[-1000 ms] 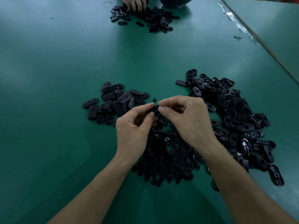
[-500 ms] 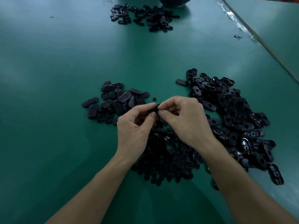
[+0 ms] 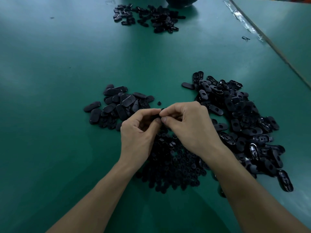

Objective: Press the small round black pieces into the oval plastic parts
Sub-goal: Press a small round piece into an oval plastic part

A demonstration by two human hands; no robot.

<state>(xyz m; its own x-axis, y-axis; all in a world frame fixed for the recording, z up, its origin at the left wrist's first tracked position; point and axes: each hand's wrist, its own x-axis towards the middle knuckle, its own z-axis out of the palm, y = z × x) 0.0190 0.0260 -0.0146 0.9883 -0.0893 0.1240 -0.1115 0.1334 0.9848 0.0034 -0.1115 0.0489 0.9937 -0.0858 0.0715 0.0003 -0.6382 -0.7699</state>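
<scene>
Over the round black pieces [image 3: 171, 165] on the bench [image 3: 67, 64], the left hand [image 3: 138, 132] and right hand [image 3: 190, 126] sit closer than a moment ago. Their curled fingers [image 3: 165, 119] pinch an oval part [image 3: 162, 109] between them. Nearly all of it is hidden.

The table [image 3: 67, 64] is a smooth green sheet with a soft sheen. The right heap [image 3: 249, 125], past the right hand [image 3: 190, 128], is glossy black plastic, rims glinting. The left heap [image 3: 116, 105], beyond the left hand [image 3: 138, 133], looks duller, satin-smooth. Round pieces [image 3: 173, 167] under the wrists are matt black. The piece [image 3: 162, 109] pinched between the hands is too hidden to judge
</scene>
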